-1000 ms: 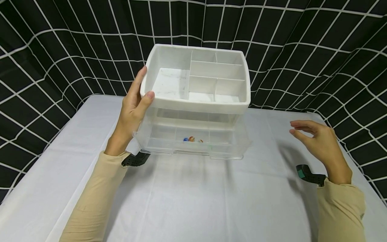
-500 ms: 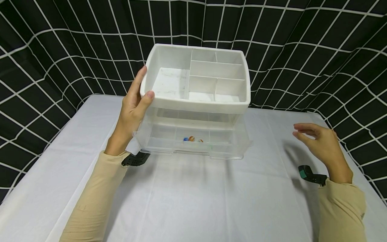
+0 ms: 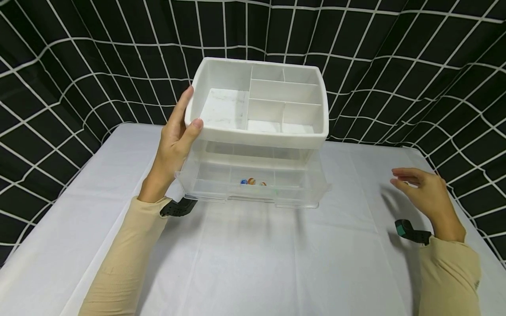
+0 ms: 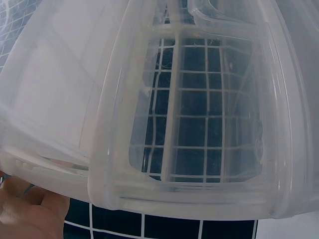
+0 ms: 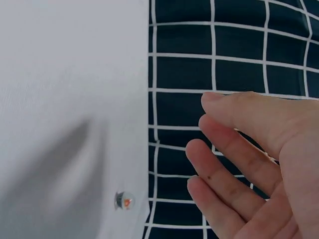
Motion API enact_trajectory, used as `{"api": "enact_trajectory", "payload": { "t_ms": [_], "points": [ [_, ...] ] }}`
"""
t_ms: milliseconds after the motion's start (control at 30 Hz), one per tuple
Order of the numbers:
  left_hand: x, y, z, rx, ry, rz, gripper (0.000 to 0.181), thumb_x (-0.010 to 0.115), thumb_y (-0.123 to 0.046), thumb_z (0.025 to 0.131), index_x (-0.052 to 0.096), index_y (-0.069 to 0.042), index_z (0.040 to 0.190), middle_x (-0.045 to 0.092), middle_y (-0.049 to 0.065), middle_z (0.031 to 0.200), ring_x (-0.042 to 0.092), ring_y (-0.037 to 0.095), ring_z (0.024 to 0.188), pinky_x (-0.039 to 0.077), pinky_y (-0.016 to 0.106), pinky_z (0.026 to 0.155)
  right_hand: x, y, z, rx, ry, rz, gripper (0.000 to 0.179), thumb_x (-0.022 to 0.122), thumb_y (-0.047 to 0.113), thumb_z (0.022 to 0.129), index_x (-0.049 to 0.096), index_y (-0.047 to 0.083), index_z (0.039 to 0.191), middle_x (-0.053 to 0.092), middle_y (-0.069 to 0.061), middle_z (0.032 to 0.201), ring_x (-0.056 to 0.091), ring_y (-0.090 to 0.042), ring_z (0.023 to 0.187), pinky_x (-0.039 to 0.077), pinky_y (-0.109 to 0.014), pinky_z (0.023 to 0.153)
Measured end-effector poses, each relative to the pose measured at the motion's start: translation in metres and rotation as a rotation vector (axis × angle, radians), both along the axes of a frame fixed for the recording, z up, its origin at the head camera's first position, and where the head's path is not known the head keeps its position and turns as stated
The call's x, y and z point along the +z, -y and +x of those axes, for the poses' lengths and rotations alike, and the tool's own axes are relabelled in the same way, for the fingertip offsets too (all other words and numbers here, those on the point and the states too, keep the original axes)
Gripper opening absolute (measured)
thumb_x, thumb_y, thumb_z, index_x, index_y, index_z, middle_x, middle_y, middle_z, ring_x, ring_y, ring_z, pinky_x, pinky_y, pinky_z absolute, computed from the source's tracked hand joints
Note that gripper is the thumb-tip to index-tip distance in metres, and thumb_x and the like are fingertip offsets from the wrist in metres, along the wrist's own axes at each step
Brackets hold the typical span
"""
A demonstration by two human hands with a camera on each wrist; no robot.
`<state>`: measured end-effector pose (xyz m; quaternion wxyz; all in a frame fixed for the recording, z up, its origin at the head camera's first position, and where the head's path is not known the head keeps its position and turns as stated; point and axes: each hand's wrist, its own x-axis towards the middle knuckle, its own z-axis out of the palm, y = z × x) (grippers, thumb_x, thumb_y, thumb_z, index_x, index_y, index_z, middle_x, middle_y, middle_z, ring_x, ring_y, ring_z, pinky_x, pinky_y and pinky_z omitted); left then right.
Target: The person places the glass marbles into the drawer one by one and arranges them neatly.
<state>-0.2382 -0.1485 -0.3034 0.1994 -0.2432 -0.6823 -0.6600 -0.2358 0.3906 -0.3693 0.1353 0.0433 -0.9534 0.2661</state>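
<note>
My left hand [image 3: 171,140] grips the left rim of a white desktop organizer [image 3: 257,139], thumb on the front edge. Its top is a tray split into compartments. Below, a clear drawer [image 3: 253,196] is pulled out, with a blue marble [image 3: 243,181], an orange-swirled marble [image 3: 251,181] and a paler one [image 3: 262,184] inside. Clear drawer walls fill most of the left wrist view. Over the table's right side is my right hand [image 3: 428,193], fingers loosely bent with nothing between them. In the right wrist view a glassy marble [image 5: 125,200] lies apart from the fingers.
A white cloth [image 3: 245,263] covers the table. Black fabric with a white grid [image 3: 356,39] stands as a wall behind and along both sides. The marble in the right wrist view lies close to the table's edge.
My right hand has drifted to the right and a little closer to me. My left hand and the organizer have stayed in place.
</note>
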Motion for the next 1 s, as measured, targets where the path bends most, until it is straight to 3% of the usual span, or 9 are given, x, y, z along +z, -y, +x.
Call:
{"api": "enact_trajectory", "payload": {
  "t_ms": [267,400,500,567,633,733,867,933,1000],
  "points": [
    [0.001,-0.001,0.001,-0.006,0.000,0.007,0.062,0.047,-0.008,0.100,0.026,-0.013,0.158,0.037,0.010,0.155,0.053,0.018,0.116,0.047,0.022,0.095,-0.008,-0.012,-0.001,-0.009,-0.012,0.007,0.032,0.070,0.018,0.093,0.069,-0.004,0.117,0.040,0.051,0.085,0.038,0.034,0.082,0.035,0.002,0.067],
    [0.002,-0.001,0.002,-0.001,0.002,0.006,0.062,0.047,-0.008,0.100,0.026,-0.013,0.158,0.038,0.010,0.155,0.052,0.018,0.116,0.047,0.022,0.095,-0.013,-0.018,-0.001,-0.018,-0.015,0.015,0.031,0.069,0.016,0.093,0.069,-0.004,0.116,0.041,0.050,0.085,0.037,0.035,0.080,0.036,-0.007,0.082],
    [0.002,-0.002,0.002,0.003,0.003,0.001,0.062,0.047,-0.008,0.100,0.026,-0.013,0.158,0.037,0.009,0.156,0.052,0.019,0.117,0.046,0.022,0.096,-0.016,-0.022,-0.001,-0.018,-0.011,0.025,0.030,0.067,0.013,0.093,0.067,-0.007,0.116,0.072,0.019,0.088,0.033,0.036,0.080,0.035,-0.041,0.107],
    [0.002,-0.002,0.002,0.001,0.004,0.001,0.062,0.047,-0.008,0.100,0.026,-0.013,0.158,0.037,0.009,0.156,0.052,0.019,0.117,0.046,0.022,0.096,-0.019,-0.023,-0.001,-0.023,-0.014,0.039,0.029,0.066,0.010,0.093,0.066,-0.008,0.115,0.075,-0.014,0.098,0.029,0.037,0.079,0.028,-0.062,0.105],
    [0.002,-0.002,0.002,0.000,0.005,0.000,0.062,0.047,-0.009,0.100,0.026,-0.014,0.158,0.037,0.009,0.156,0.052,0.019,0.117,0.046,0.022,0.096,-0.021,-0.025,0.000,-0.027,-0.029,0.067,0.028,0.066,0.008,0.093,0.066,-0.009,0.115,0.065,-0.036,0.108,0.026,0.038,0.079,0.035,-0.053,0.100],
    [0.002,-0.002,0.002,0.000,0.007,0.001,0.062,0.047,-0.009,0.100,0.026,-0.014,0.158,0.037,0.009,0.155,0.052,0.019,0.116,0.046,0.022,0.095,-0.024,-0.026,0.000,-0.046,-0.042,0.100,0.026,0.067,0.008,0.092,0.068,-0.007,0.113,0.066,-0.035,0.106,0.028,0.034,0.080,0.037,-0.036,0.087],
    [0.002,-0.002,0.002,0.003,0.006,0.001,0.062,0.047,-0.008,0.100,0.026,-0.013,0.158,0.037,0.010,0.155,0.052,0.018,0.117,0.046,0.022,0.096,-0.025,-0.028,0.002,-0.063,0.019,0.093,0.029,0.063,0.012,0.095,0.065,-0.008,0.116,0.063,-0.038,0.111,0.064,-0.016,0.096,0.034,-0.054,0.100],
    [0.002,-0.002,0.002,0.001,0.005,0.003,0.062,0.047,-0.008,0.100,0.026,-0.013,0.158,0.038,0.010,0.155,0.052,0.019,0.117,0.046,0.022,0.096,-0.025,-0.029,0.003,-0.080,0.047,0.087,0.031,0.061,0.013,0.097,0.064,-0.008,0.118,0.061,-0.039,0.114,0.057,-0.047,0.104,0.027,-0.068,0.099],
    [0.002,-0.002,0.002,0.000,0.004,0.004,0.062,0.047,-0.008,0.100,0.026,-0.013,0.158,0.038,0.010,0.155,0.052,0.019,0.117,0.046,0.022,0.096,-0.026,-0.032,0.004,-0.099,0.068,0.085,0.033,0.059,0.016,0.098,0.063,-0.009,0.120,0.059,-0.039,0.116,0.049,-0.056,0.110,0.032,-0.068,0.096]
  ]
}}
